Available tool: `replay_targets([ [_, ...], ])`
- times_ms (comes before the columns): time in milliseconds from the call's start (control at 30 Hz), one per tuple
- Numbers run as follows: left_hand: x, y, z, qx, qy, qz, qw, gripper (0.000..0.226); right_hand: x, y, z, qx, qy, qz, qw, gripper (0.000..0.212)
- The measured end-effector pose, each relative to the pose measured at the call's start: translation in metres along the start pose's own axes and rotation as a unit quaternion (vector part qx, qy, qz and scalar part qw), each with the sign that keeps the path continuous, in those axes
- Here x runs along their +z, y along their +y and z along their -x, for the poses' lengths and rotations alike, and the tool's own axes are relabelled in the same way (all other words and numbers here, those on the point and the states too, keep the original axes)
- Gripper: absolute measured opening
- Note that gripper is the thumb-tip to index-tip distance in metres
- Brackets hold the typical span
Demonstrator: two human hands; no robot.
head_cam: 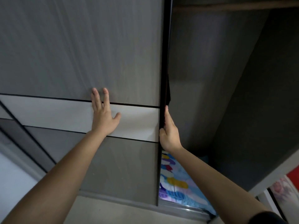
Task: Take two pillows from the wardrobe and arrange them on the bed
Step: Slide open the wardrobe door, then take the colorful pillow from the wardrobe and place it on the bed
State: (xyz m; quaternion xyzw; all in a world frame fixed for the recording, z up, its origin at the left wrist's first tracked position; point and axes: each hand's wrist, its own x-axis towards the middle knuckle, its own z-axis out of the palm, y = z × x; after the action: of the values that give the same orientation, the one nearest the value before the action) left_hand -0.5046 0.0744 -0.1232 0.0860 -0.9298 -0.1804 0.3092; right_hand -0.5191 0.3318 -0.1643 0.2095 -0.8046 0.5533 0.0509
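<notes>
A grey sliding wardrobe door (pixel 80 54) with a white band fills the left and middle of the view. My left hand (pixel 103 115) lies flat on that band, fingers spread. My right hand (pixel 168 135) grips the door's black right edge, fingers curled behind it. Right of the edge the wardrobe stands open and dark inside. At its bottom lies a pillow (pixel 174 183) with a colourful blue, white and yellow print, partly hidden by the door and my right forearm. No second pillow shows.
The wardrobe's metal floor track (pixel 186 209) runs along the bottom. The right side panel (pixel 258 110) of the wardrobe bounds the opening. A red and floral surface (pixel 284 186) shows at the far right. Pale floor lies below the door.
</notes>
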Motion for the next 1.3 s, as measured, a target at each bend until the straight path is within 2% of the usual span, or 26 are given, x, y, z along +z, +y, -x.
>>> replay_targets([
  [300, -0.012, -0.054, 0.021, -0.034, -0.143, 0.016, 0.989, 0.097, 0.067, -0.025, -0.026, -0.002, -0.104, 0.027, 0.994, 0.088],
  [700, -0.039, -0.102, 0.005, -0.105, -0.171, 0.045, 0.979, 0.099, 0.129, -0.041, -0.05, 0.013, -0.185, 0.026, 0.982, 0.091],
  [800, -0.035, -0.101, 0.008, -0.118, -0.123, 0.007, 0.985, 0.086, 0.128, -0.042, -0.051, 0.0, -0.178, 0.054, 0.983, 0.083],
  [900, -0.017, -0.082, 0.023, -0.027, -0.024, -0.038, 0.999, 0.053, 0.111, -0.028, -0.043, -0.021, -0.149, 0.105, 0.983, 0.071],
  [967, 0.01, -0.067, 0.042, 0.041, -0.042, -0.06, 0.996, 0.036, 0.09, -0.006, -0.033, -0.003, -0.131, 0.145, 0.981, 0.066],
  [1033, 0.041, -0.05, 0.062, 0.082, -0.111, -0.075, 0.988, 0.024, 0.064, 0.021, -0.022, 0.027, -0.11, 0.201, 0.973, 0.063],
  [1133, 0.086, -0.02, 0.08, 0.141, -0.191, -0.096, 0.967, 0.026, 0.02, 0.063, -0.001, 0.073, -0.084, 0.26, 0.959, 0.064],
  [1300, 0.155, 0.046, 0.078, 0.2, -0.253, -0.07, 0.944, 0.047, -0.059, 0.136, 0.022, 0.122, -0.055, 0.311, 0.941, 0.059],
])
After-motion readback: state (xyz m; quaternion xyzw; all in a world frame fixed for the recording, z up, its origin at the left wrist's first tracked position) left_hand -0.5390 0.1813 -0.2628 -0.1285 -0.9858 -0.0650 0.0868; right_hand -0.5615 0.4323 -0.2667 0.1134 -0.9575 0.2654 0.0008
